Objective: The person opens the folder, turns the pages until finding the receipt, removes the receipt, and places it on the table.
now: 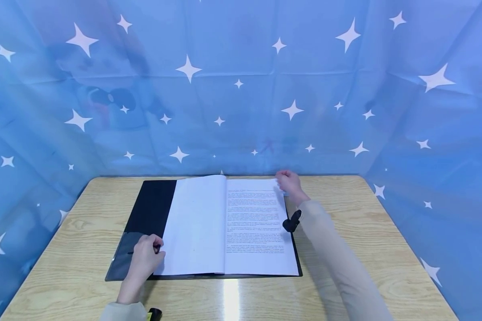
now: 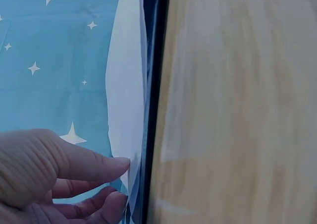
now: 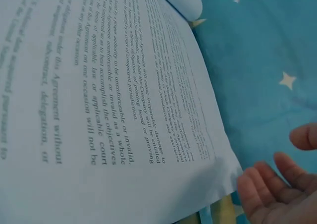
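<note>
Your working piece is the black document folder (image 1: 154,203), lying open on the wood-grain table (image 1: 349,200) straight in front of you, and the relation to mind is a diagonal. Its pages run lengthwise away from you, near edge to far edge, with the spine fold (image 1: 225,214) between 2 facing leaves: a blank left-hand sheet (image 1: 197,223) and a printed agreement page (image 1: 255,264) on the right. Your left grip (image 1: 146,255) sits at the outer edge of the blank left-hand sheet, close to its near corner; your right grip (image 1: 290,183) is at the far outer corner of the printed agreement page. So each grip is nearer to its own leaf, and the 2 stand well apart, across the whole spread.

From your right grip, the printed agreement page lies to the left and towards you; from your left grip, the blank left-hand sheet stretches right and away. Your right grip is spread: the fingers bend loosely, the thumb stands clear of them, and the fingertips are right beside the page corner, though you cannot be sure they touch it. Your left thumb and fingers flank the sheet's edge with a gap showing between them; you cannot tell whether that grip pinches the paper
</note>
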`<action>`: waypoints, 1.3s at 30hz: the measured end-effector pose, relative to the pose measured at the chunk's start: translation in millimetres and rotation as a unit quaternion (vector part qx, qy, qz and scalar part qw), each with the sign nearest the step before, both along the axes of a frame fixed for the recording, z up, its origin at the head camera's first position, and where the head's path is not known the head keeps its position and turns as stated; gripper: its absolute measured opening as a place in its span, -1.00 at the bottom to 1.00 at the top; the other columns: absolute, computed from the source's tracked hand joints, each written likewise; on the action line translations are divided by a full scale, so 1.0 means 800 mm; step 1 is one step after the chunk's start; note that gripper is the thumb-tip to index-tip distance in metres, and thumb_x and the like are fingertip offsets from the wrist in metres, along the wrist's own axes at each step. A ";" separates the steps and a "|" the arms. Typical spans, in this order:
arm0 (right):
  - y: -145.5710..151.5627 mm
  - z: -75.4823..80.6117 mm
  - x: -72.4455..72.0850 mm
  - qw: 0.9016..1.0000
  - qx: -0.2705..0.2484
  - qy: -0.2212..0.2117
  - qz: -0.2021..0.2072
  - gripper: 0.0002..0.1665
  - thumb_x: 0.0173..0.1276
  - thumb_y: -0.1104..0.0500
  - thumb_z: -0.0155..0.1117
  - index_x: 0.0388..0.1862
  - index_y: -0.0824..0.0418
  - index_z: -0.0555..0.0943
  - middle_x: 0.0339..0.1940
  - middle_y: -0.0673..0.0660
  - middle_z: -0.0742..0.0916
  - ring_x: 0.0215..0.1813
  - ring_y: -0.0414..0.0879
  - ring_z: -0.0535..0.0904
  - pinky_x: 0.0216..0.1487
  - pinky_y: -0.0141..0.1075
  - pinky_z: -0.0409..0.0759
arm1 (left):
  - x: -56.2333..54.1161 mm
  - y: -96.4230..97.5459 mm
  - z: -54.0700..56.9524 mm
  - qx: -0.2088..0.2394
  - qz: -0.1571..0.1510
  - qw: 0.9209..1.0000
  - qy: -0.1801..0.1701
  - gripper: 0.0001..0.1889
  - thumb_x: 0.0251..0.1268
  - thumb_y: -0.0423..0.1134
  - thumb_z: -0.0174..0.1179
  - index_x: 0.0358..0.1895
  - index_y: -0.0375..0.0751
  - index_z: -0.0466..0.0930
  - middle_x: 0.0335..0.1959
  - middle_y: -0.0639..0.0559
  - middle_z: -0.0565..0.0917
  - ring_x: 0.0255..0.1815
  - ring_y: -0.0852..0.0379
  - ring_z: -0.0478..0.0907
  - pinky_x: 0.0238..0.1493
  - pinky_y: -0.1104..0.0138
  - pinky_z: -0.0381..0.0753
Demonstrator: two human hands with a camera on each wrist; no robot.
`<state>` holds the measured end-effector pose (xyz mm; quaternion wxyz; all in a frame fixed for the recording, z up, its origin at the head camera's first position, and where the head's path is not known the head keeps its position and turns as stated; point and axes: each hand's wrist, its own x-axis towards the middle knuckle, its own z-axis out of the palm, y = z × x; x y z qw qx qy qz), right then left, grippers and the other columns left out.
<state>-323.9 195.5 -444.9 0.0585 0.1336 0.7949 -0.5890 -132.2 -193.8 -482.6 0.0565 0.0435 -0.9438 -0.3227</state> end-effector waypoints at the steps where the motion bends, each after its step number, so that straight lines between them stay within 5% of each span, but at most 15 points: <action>1: 0.001 0.000 -0.001 1.000 0.001 -0.004 0.004 -0.49 0.44 0.08 -0.06 0.27 0.31 0.33 0.20 0.26 0.46 0.19 0.12 0.37 0.19 -0.08 0.36 | 0.000 0.000 0.000 0.003 -0.002 1.000 0.001 -0.84 -0.15 -0.58 0.26 -0.41 -0.43 0.54 -0.45 -0.15 0.47 -0.42 -0.01 0.41 -0.37 0.19 0.46; 15: 0.022 -0.004 -0.022 0.998 -0.034 -0.048 0.036 -0.39 0.47 0.04 -0.12 0.42 0.26 0.17 0.38 0.26 0.32 0.38 0.13 0.20 0.31 -0.05 0.22 | -0.003 -0.011 -0.010 0.025 -0.028 0.998 0.042 -0.84 -0.18 -0.60 0.31 -0.48 -0.32 0.68 -0.51 -0.03 0.59 -0.47 0.11 0.48 -0.41 0.32 0.48; 30: 0.023 -0.009 -0.023 0.998 -0.010 -0.051 0.032 -0.40 0.47 0.04 -0.12 0.41 0.25 0.19 0.34 0.24 0.38 0.33 0.13 0.28 0.27 -0.02 0.25 | -0.003 -0.010 -0.009 0.032 -0.021 0.999 0.028 -0.84 -0.17 -0.60 0.32 -0.45 -0.34 0.69 -0.48 -0.04 0.60 -0.45 0.10 0.48 -0.41 0.33 0.48; 37: 0.050 -0.091 -0.081 1.000 0.024 -0.016 -0.012 -0.51 0.44 -0.01 -0.03 0.28 0.12 0.36 0.19 0.11 0.50 0.17 0.05 0.42 0.12 -0.02 0.37 | -0.003 -0.011 -0.011 0.030 -0.024 0.999 0.034 -0.84 -0.17 -0.60 0.31 -0.45 -0.34 0.68 -0.48 -0.04 0.60 -0.46 0.10 0.48 -0.41 0.32 0.47; 39: 0.053 -0.102 -0.089 0.999 0.025 -0.010 -0.016 -0.50 0.42 -0.01 -0.01 0.28 0.11 0.36 0.20 0.11 0.50 0.17 0.07 0.42 0.13 0.01 0.36 | -0.003 -0.011 -0.011 0.029 -0.025 0.999 0.035 -0.85 -0.18 -0.59 0.31 -0.46 -0.34 0.68 -0.48 -0.04 0.60 -0.46 0.11 0.48 -0.42 0.33 0.47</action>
